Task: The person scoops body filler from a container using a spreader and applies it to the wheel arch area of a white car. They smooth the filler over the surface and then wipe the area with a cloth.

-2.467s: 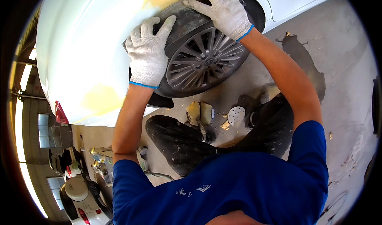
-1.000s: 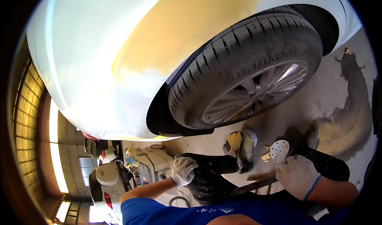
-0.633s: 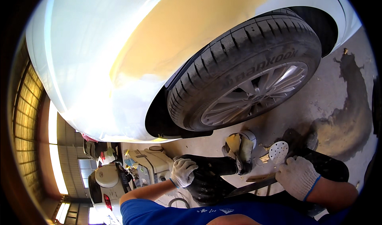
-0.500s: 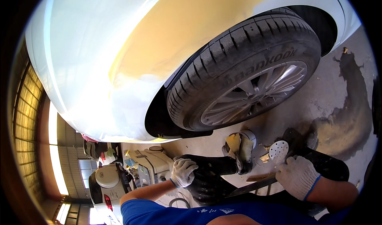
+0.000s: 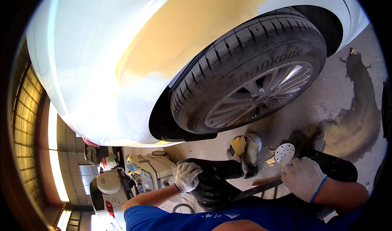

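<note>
My left hand [image 5: 188, 176], in a white knit glove, rests on my dark-trousered left knee with its fingers laid over it, holding nothing. My right hand [image 5: 303, 178], gloved the same way, is beside my right leg with its fingers bent inward. A long dark strip [image 5: 256, 189] runs from my lap up to these fingers; whether they grip it I cannot tell. Beyond the right hand lies a white disc with holes [image 5: 284, 154], apparently on the floor. A white car's body panel [image 5: 85, 67] fills the upper view, with a broad yellowish patch [image 5: 175, 35] above the wheel [image 5: 261, 84].
Past my left knee stands a beige wheeled machine [image 5: 153, 169]. A light-coloured container [image 5: 255, 140] is by my left shoe [image 5: 245, 153], near the tyre. Dark, dusty stains [image 5: 355, 112] mark the concrete at right. Another white vehicle [image 5: 112, 190] is parked at lower left.
The view has shifted very slightly, so the wheel and floor things appear a little further left. Both hands keep nearly the same place and pose.
</note>
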`<state>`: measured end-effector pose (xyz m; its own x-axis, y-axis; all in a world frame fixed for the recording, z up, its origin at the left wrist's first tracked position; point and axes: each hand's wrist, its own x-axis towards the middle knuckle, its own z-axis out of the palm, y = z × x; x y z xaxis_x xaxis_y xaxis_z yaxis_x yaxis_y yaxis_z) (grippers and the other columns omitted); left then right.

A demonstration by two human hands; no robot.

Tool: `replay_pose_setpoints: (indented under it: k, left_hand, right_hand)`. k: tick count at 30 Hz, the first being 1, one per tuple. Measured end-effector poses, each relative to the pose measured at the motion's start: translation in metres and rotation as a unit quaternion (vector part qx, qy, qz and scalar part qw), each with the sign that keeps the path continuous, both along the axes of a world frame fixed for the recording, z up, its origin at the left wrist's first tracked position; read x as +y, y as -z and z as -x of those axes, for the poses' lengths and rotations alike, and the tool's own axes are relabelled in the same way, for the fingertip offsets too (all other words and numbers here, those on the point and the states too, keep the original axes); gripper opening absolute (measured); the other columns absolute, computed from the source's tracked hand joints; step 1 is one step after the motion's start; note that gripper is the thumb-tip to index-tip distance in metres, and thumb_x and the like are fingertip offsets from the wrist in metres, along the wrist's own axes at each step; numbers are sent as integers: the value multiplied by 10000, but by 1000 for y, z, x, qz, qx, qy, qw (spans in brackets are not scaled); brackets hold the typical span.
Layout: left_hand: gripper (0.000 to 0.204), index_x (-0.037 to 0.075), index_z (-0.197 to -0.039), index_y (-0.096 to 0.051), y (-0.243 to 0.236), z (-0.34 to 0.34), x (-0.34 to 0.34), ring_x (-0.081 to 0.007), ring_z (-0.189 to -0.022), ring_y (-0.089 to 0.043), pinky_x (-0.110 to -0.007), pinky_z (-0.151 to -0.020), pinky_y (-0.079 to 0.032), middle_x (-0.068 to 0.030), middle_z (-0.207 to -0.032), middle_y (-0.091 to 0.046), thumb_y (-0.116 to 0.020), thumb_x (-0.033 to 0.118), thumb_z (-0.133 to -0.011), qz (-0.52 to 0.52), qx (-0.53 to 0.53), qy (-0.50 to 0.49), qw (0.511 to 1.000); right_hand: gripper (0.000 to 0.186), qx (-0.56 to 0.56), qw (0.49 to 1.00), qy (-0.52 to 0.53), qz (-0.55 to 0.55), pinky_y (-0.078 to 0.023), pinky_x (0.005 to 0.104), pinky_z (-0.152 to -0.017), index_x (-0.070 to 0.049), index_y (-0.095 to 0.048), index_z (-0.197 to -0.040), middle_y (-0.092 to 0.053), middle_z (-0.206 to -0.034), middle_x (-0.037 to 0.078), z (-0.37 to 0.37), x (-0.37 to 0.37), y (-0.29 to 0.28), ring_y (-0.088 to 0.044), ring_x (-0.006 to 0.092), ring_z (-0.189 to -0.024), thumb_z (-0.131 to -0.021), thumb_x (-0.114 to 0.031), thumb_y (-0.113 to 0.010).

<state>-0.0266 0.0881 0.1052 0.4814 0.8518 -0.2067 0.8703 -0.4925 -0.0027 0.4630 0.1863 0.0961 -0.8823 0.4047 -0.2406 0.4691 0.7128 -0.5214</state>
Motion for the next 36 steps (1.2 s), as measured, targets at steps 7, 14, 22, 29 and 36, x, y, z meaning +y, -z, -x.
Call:
replay_pose_setpoints:
  k: [7, 14, 22, 29, 36]
  left_hand:
    - [375, 167, -1068, -698, 1, 0, -3, -275, -1095, -612, -502, -983, -447, -21, -1121, -673, -641, 145, -697, -12, -4, -2, 1000]
    - [344, 156, -1033, -698, 0, 6, -15, -284, -1066, -627, -501, -969, -456, -30, -1100, -683, -627, 136, -697, -41, -23, 3, 999]
    - [241, 131, -954, -696, 3, 17, -31, -309, -1013, -656, -500, -941, -464, -60, -1022, -703, -602, 157, -733, -89, -81, 0, 993]
    - [100, 112, -822, -689, 16, -5, -17, -318, -802, -677, -448, -734, -531, -81, -862, -688, -668, 78, -730, -66, -171, -21, 983]
    - [403, 109, -1203, -673, 50, -129, 7, -420, -958, -685, -527, -829, -537, -163, -1141, -698, -670, 375, -901, 126, -218, -5, 968]
  right_hand:
    - [161, -13, 1000, 4, 1, -586, 432, -732, -62, -782, -892, -714, -932, 127, 7, -2, -4, -683, 288, -971, -836, -167, -673]
    - [140, -42, 998, 15, -42, -546, 417, -718, -99, -765, -890, -712, -930, 110, 20, -16, 10, -686, 274, -959, -859, -160, -642]
    - [150, -91, 990, 31, -102, -593, 438, -777, -102, -800, -920, -761, -942, 120, 41, -4, 33, -743, 313, -927, -842, -163, -687]
    - [143, -99, 965, 85, -226, -598, 441, -714, -108, -798, -859, -769, -922, 102, 76, -1, 66, -754, 304, -896, -839, -170, -671]
    - [111, -155, 956, 29, -247, -572, 409, -750, -138, -765, -814, -723, -892, 68, 142, -44, 6, -716, 276, -904, -818, -182, -663]
